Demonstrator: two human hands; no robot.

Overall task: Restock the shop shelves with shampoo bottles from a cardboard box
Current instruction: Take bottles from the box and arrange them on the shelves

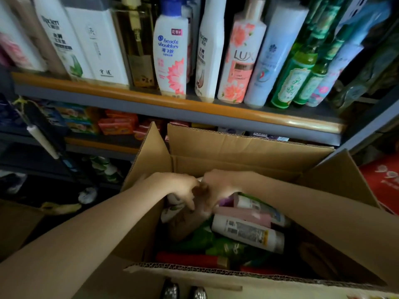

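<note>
An open cardboard box [237, 145] stands in front of the shelves. Inside lie several bottles: a white one with a printed label [248, 233], a pink one [244, 215], a red one [190, 258] and green packs [218, 242]. My left hand [183, 188] and my right hand [218, 187] meet inside the box at its far side. Both curl round a brown bottle [185, 223] that stands tilted between them; the view is blurred there. A white bottle with a green leaf [170, 209] lies just under my left wrist.
The shelf [151, 100] above the box is packed with upright bottles, among them a Head & Shoulders bottle [170, 57], a LUX bottle [239, 61] and green glass bottles [295, 80]. Soap packs [118, 124] fill the lower shelf. A red carton [382, 182] sits at right.
</note>
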